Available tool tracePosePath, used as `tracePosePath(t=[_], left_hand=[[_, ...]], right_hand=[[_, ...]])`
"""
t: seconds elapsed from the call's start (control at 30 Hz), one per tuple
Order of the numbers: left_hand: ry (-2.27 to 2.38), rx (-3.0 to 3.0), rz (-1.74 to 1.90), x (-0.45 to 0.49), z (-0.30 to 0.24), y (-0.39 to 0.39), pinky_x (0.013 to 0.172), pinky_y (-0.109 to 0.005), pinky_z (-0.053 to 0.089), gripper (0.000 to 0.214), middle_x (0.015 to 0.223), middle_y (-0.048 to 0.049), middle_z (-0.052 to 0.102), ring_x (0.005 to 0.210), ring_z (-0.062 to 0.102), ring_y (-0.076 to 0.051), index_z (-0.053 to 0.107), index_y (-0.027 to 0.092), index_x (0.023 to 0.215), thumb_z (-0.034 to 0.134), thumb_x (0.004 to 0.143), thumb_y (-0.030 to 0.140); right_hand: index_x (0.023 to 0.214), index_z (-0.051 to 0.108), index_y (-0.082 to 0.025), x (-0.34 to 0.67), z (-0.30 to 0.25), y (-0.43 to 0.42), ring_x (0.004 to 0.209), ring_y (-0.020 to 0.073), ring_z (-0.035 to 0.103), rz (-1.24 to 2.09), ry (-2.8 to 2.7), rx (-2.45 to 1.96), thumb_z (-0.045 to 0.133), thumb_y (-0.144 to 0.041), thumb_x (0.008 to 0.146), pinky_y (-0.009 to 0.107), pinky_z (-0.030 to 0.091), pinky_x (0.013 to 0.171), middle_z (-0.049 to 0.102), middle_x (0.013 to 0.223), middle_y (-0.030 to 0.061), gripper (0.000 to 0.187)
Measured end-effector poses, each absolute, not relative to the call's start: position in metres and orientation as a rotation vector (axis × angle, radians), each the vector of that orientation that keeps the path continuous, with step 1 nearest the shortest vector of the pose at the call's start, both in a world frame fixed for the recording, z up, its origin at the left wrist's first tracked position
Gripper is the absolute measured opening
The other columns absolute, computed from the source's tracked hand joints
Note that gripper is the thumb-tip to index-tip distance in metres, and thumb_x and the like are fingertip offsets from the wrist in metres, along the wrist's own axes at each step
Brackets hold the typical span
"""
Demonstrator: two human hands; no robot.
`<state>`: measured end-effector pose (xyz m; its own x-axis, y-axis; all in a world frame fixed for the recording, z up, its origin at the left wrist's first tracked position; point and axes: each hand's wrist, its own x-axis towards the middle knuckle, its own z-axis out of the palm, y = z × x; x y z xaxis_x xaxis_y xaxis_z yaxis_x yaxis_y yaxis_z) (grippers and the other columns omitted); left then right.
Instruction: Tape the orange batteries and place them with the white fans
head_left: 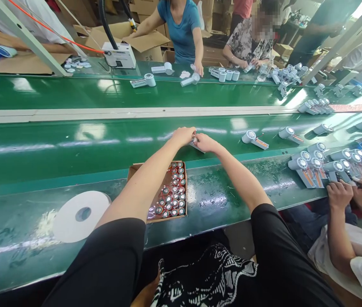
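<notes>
Both my arms reach out over the green conveyor belt (129, 147). My left hand (183, 135) is closed over the round head of a handheld fan housing (198, 146), which it largely hides. Against it from the other side, my right hand (207, 142) is closed too, its fingers at the junction of head and handle. Only part of the pale handle shows, slanting down beneath my right hand. Whether a small part is between my fingers cannot be made out. Nearer to me, partly behind my left forearm, is a cardboard box (186, 187) of small round motors (175, 197) with red wires.
A white tape-like roll (67, 217) lies on the bench at left. Several fan housings (255, 140) are spaced along the belt to the right. A co-worker's hands (340, 194) are at a cluster of housings (308, 166). Other people work across the belt, near a white device (120, 55).
</notes>
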<state>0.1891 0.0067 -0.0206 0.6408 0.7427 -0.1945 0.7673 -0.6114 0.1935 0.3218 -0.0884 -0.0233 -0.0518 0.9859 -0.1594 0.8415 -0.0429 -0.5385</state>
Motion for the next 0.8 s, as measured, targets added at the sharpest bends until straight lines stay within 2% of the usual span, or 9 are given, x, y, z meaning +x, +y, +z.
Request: tracePosePath(t=[0.1,0.2,0.33,0.4,0.47,0.6,0.8], left_hand=[[1.215,2.608,-0.116,0.192,-0.023,0.006,0.097,-0.037,0.053,0.035,0.130,-0.0131,0.075,0.119,0.072,-0.034,0.068,0.031,0.134,0.054,0.103,0.040],[1.205,2.616,-0.101,0.194,-0.025,0.004,0.099,-0.037,0.052,0.036,0.131,-0.0131,0.075,0.119,0.072,-0.034,0.067,0.031,0.136,0.059,0.101,0.038],[1.167,2.622,-0.091,0.199,-0.026,0.003,0.098,-0.035,0.052,0.032,0.131,-0.0111,0.076,0.119,0.072,-0.031,0.068,0.029,0.132,0.050,0.106,0.035],[1.147,2.622,-0.087,0.202,-0.025,0.003,0.098,-0.033,0.052,0.030,0.131,-0.0096,0.076,0.120,0.071,-0.030,0.068,0.029,0.129,0.051,0.107,0.036],[1.138,2.620,-0.084,0.204,-0.024,0.002,0.099,-0.033,0.051,0.029,0.131,-0.0089,0.076,0.122,0.071,-0.030,0.068,0.030,0.129,0.052,0.106,0.037],[1.128,2.624,-0.089,0.206,-0.022,-0.003,0.097,-0.035,0.052,0.032,0.132,-0.0113,0.075,0.122,0.071,-0.032,0.067,0.029,0.134,0.050,0.108,0.034],[1.054,2.658,-0.108,0.213,-0.011,-0.010,0.096,-0.037,0.053,0.031,0.130,-0.0134,0.075,0.120,0.071,-0.033,0.067,0.025,0.134,0.051,0.108,0.028]], right_hand=[[0.114,0.063,-0.017,0.322,-0.029,-0.089,0.083,0.0236,0.066,0.873,-1.782,-1.885,0.062,-0.021,0.092,0.037,0.057,0.086,0.073,0.092,0.0048,0.022],[0.113,0.057,-0.021,0.322,-0.035,-0.093,0.064,0.0169,0.054,0.880,-1.565,-1.825,0.067,-0.034,0.090,0.028,0.051,0.067,0.059,0.073,-0.0046,0.029],[0.110,0.050,-0.024,0.333,-0.039,-0.099,0.049,0.0145,0.032,0.815,-1.331,-1.792,0.050,-0.046,0.098,0.023,0.034,0.050,0.027,0.060,-0.0121,0.025],[0.109,0.051,-0.025,0.341,-0.039,-0.102,0.048,0.0151,0.028,0.792,-1.289,-1.787,0.046,-0.045,0.098,0.024,0.032,0.049,0.022,0.060,-0.0123,0.023],[0.109,0.054,-0.024,0.346,-0.039,-0.105,0.052,0.0153,0.036,0.784,-1.308,-1.789,0.053,-0.043,0.095,0.024,0.037,0.053,0.030,0.060,-0.0113,0.023],[0.113,0.061,-0.022,0.349,-0.041,-0.106,0.070,0.0167,0.055,0.751,-1.415,-1.875,0.073,-0.034,0.082,0.026,0.045,0.069,0.058,0.073,-0.0063,0.034],[0.119,0.066,-0.017,0.349,-0.035,-0.101,0.072,0.0196,0.062,0.668,-1.486,-2.120,0.073,-0.043,0.089,0.029,0.049,0.070,0.071,0.084,0.0012,0.040]])
